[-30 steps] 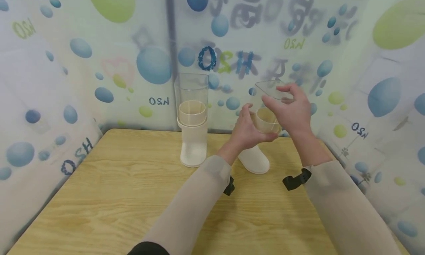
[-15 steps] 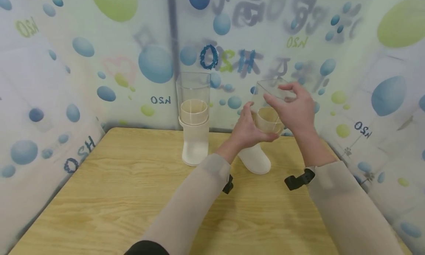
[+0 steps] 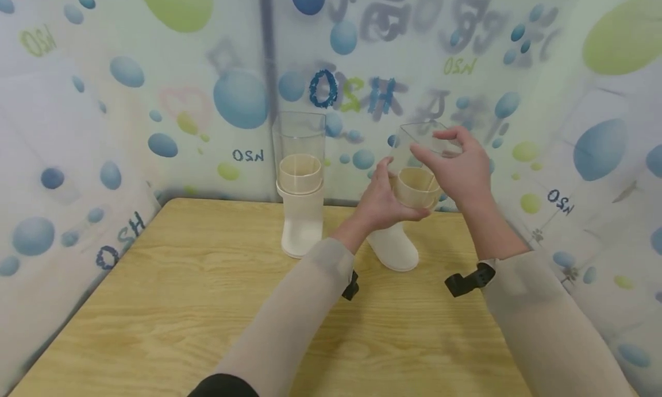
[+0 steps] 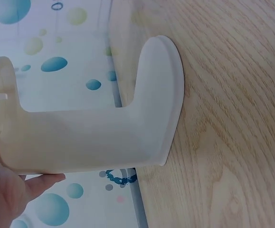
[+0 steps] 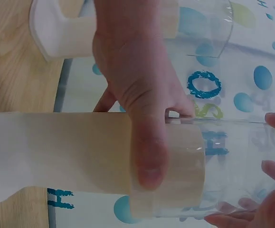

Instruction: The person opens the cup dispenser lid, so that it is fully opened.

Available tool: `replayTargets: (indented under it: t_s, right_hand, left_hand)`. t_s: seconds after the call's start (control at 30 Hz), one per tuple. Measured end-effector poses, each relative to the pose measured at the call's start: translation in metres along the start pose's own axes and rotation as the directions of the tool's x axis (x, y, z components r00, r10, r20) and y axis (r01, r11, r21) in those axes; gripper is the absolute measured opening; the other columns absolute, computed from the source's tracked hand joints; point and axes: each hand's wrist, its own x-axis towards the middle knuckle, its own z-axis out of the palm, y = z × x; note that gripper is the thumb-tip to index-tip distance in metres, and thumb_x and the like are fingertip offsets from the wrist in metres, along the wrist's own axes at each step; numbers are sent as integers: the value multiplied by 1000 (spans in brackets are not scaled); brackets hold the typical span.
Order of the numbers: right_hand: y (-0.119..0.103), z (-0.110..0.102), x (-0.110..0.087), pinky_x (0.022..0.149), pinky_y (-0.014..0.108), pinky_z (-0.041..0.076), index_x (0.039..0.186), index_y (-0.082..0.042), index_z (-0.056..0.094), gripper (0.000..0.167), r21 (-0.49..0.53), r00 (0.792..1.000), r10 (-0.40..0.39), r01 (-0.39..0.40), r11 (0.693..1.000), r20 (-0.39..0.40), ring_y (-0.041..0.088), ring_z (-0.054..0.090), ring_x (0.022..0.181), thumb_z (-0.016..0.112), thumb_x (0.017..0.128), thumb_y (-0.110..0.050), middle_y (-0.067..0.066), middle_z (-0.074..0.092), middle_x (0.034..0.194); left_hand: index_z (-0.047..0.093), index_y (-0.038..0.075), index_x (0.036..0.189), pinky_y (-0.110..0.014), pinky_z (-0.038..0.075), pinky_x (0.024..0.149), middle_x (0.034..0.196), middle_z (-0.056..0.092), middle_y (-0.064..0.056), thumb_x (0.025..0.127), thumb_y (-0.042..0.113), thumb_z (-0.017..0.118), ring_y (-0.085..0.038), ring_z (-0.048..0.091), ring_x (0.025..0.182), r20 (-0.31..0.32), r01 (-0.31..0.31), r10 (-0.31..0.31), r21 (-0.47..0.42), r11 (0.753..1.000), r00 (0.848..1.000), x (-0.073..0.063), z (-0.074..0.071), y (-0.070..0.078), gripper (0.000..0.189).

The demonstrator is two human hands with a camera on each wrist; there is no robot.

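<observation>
A cream-white stand (image 3: 397, 250) with a wide foot and ring-shaped top stands at the table's right back. A clear, open-topped plastic container (image 5: 234, 166) sits in that ring, surrounding the inner cream collar (image 5: 187, 166). My left hand (image 3: 380, 204) grips the ring area from the left, its thumb laid across the front in the right wrist view. My right hand (image 3: 462, 173) holds the container's upper wall, thumb and fingers near the rim. In the left wrist view the stand's neck (image 4: 85, 140) and foot show, while the container is out of frame.
To the left stands a matching stand (image 3: 302, 227), upright, with its own clear container (image 3: 300, 130) on top. The wooden table (image 3: 207, 293) ends at a printed curtain (image 3: 196, 98) close behind both stands. Similar printed panels close in the left and right sides.
Both hands keep their hold on the right-hand stand and container. My right hand and the container's rim have shifted very slightly to the right; the other stand stays put.
</observation>
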Motion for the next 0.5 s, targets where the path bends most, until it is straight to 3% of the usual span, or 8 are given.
replayTargets:
  t_s: [0.1, 0.3, 0.4, 0.5]
  right_hand:
    - [1, -1, -1, 112, 63, 52, 147, -21, 60, 73, -32, 1000, -11, 12, 999, 27, 42, 55, 149, 80, 92, -65, 1, 36, 178]
    - [-9, -2, -8, 114, 72, 45, 159, -17, 52, 76, -237, 980, -162, 186, 953, 115, 49, 47, 147, 79, 97, -53, 19, 35, 174]
    - [-5, -6, -5, 115, 70, 46, 163, -19, 49, 80, -213, 978, -157, 185, 959, 140, 49, 47, 149, 80, 97, -54, 17, 34, 175]
    - [1, -12, -3, 112, 68, 51, 166, -22, 45, 86, -155, 986, -103, 123, 980, 131, 49, 52, 149, 78, 97, -59, 10, 34, 178]
  left_hand:
    - [8, 23, 175, -45, 58, 102, 154, 51, -9, 74, 51, 101, -22, 61, 123, 12, 3, -3, -12, 1000, 1000, 0, 0, -2, 141]
    - [4, 25, 175, -45, 58, 103, 160, 49, -9, 76, 51, 100, -24, 63, 125, 28, 18, -17, -47, 999, 999, -4, -2, -2, 141]
    - [4, 23, 176, -45, 58, 104, 159, 50, -9, 76, 50, 101, -23, 63, 125, 23, 16, -15, -43, 999, 1000, -4, -3, -2, 141]
    - [7, 23, 176, -46, 57, 106, 158, 51, -9, 75, 48, 102, -23, 63, 126, 20, 5, -4, -38, 999, 1000, -3, -2, -1, 141]
